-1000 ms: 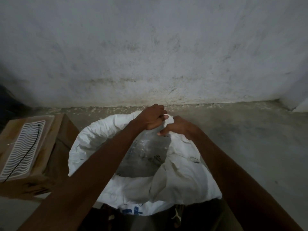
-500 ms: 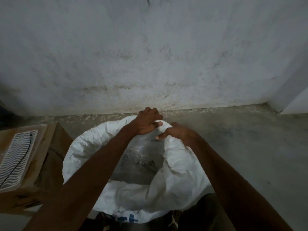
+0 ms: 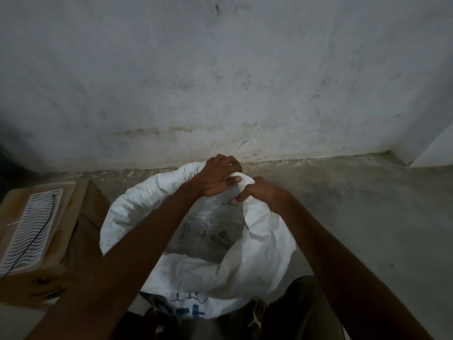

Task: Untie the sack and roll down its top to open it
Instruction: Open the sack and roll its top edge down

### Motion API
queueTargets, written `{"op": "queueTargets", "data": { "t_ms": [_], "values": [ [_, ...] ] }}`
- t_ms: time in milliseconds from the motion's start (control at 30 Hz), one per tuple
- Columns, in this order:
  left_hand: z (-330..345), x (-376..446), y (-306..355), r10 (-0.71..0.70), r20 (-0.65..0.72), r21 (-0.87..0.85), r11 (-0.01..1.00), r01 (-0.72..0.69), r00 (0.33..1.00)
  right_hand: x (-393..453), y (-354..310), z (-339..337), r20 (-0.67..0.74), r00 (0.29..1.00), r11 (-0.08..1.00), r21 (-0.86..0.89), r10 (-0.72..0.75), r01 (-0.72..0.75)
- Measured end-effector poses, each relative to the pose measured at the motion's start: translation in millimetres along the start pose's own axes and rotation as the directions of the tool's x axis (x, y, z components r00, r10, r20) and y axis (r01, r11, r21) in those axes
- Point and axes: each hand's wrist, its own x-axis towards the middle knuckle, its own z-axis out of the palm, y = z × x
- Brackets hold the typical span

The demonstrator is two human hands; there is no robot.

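A white woven sack (image 3: 257, 244) stands on the concrete floor (image 3: 355, 204) directly below the camera, near the foot of a stained, whitewashed wall (image 3: 220, 82). Its mouth is open, and the top edge is turned outward into a thick roll that runs around the left and far side of the opening. Inside, a clear plastic liner (image 3: 208, 224) shows, with dim, unclear contents beneath it. Both hands meet at the far rim of the sack, nearly touching each other. The left hand (image 3: 218, 176) has its fingers curled over the rolled edge, gripping it from above. The right hand (image 3: 259, 192) pinches the white fabric just beside it, thumb pressed against a bunched fold. Blue printed lettering (image 3: 188, 307) marks the near face of the sack. To the left stands a brown cardboard box (image 3: 81, 224) bearing a white label with wavy lines (image 3: 31, 231).
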Motion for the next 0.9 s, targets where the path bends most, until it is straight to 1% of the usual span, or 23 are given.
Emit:
{"op": "queueTargets", "data": {
  "t_ms": [33, 67, 133, 167, 200, 233, 267, 300, 333, 367, 400, 433, 467, 500, 533, 600, 667, 700, 733, 767, 833, 867, 900],
  "values": [
    [-2, 2, 5, -0.002, 0.009, 0.051, 0.999, 0.002, 1.0, 1, 1, 3, -0.003, 1.0, 1.0, -0.018, -0.004, 0.004],
    [-3, 6, 9, -0.028, 0.037, 0.121, 0.992, 0.024, 0.999, 2, 5, 7, -0.04, 0.998, 0.997, -0.059, -0.044, 0.041],
    [-6, 14, 18, -0.161, 0.099, 0.249, 0.959, 0.132, 0.982, 11, 19, 19, -0.16, 0.976, 0.968, -0.226, -0.148, 0.11],
    [-7, 17, 21, -0.233, 0.114, 0.274, 0.942, 0.195, 0.966, 11, 24, 25, -0.22, 0.96, 0.946, -0.309, -0.175, 0.101],
    [-7, 18, 22, -0.284, 0.123, 0.256, 0.935, 0.246, 0.951, 11, 30, 29, -0.282, 0.94, 0.932, -0.353, -0.193, 0.085],
    [-8, 19, 22, -0.282, 0.122, 0.211, 0.944, 0.253, 0.952, 12, 33, 30, -0.342, 0.919, 0.934, -0.351, -0.194, 0.067],
    [-6, 20, 20, -0.228, 0.107, 0.138, 0.967, 0.213, 0.968, 11, 34, 30, -0.378, 0.906, 0.942, -0.329, -0.192, 0.063],
    [-4, 18, 18, -0.151, 0.088, 0.039, 0.988, 0.148, 0.985, 13, 35, 27, -0.369, 0.911, 0.955, -0.287, -0.184, 0.077],
    [-3, 16, 16, -0.071, 0.078, -0.079, 0.994, 0.077, 0.994, 14, 34, 23, -0.315, 0.933, 0.969, -0.222, -0.174, 0.106],
    [-3, 14, 16, -0.016, 0.097, -0.175, 0.984, 0.033, 0.995, 15, 31, 18, -0.225, 0.962, 0.982, -0.142, -0.155, 0.125],
    [-4, 11, 17, 0.009, 0.13, -0.21, 0.977, 0.018, 0.991, 16, 28, 13, -0.131, 0.981, 0.988, -0.067, -0.146, 0.138],
    [-6, 8, 19, 0.006, 0.163, -0.187, 0.982, 0.025, 0.987, 15, 27, 9, -0.065, 0.987, 0.989, -0.023, -0.145, 0.144],
    [-6, 7, 21, -0.014, 0.187, -0.12, 0.992, 0.037, 0.982, 14, 26, 8, -0.028, 0.989, 0.989, -0.002, -0.146, 0.146],
    [-7, 6, 23, -0.03, 0.185, -0.032, 0.999, 0.036, 0.982, 14, 26, 8, -0.026, 0.99, 0.99, 0.016, -0.14, 0.14],
    [-6, 7, 25, -0.04, 0.166, 0.049, 0.998, 0.032, 0.985, 13, 26, 9, -0.064, 0.989, 0.991, -0.008, -0.13, 0.13],
    [-3, 11, 29, -0.098, 0.122, 0.144, 0.986, 0.08, 0.988, 6, 30, 14, -0.191, 0.972, 0.98, -0.174, -0.134, 0.101],
    [2, 18, 32, -0.228, 0.111, 0.158, 0.965, 0.209, 0.967, -5, 35, 21, -0.324, 0.935, 0.963, -0.264, -0.146, 0.059],
    [6, 20, 35, -0.284, 0.118, 0.138, 0.954, 0.267, 0.952, -9, 38, 24, -0.372, 0.916, 0.962, -0.268, -0.152, 0.051],
    [8, 22, 38, -0.31, 0.128, 0.109, 0.949, 0.297, 0.942, -13, 41, 25, -0.398, 0.905, 0.965, -0.259, -0.152, 0.048],
    [11, 23, 41, -0.295, 0.133, 0.083, 0.955, 0.286, 0.946, -15, 43, 25, -0.414, 0.899, 0.97, -0.236, -0.145, 0.047],
    [14, 18, 43, -0.205, 0.133, 0.02, 0.979, 0.204, 0.97, -14, 46, 18, -0.397, 0.915, 0.991, -0.129, -0.077, 0.028],
    [14, 12, 42, -0.15, 0.133, -0.031, 0.987, 0.155, 0.98, -13, 46, 12, -0.347, 0.937, 0.999, -0.05, -0.029, 0.012],
    [14, 6, 41, -0.091, 0.132, -0.085, 0.991, 0.102, 0.987, -14, 43, 6, -0.269, 0.963, 0.999, 0.036, 0.008, 0.002]
  ]
}}
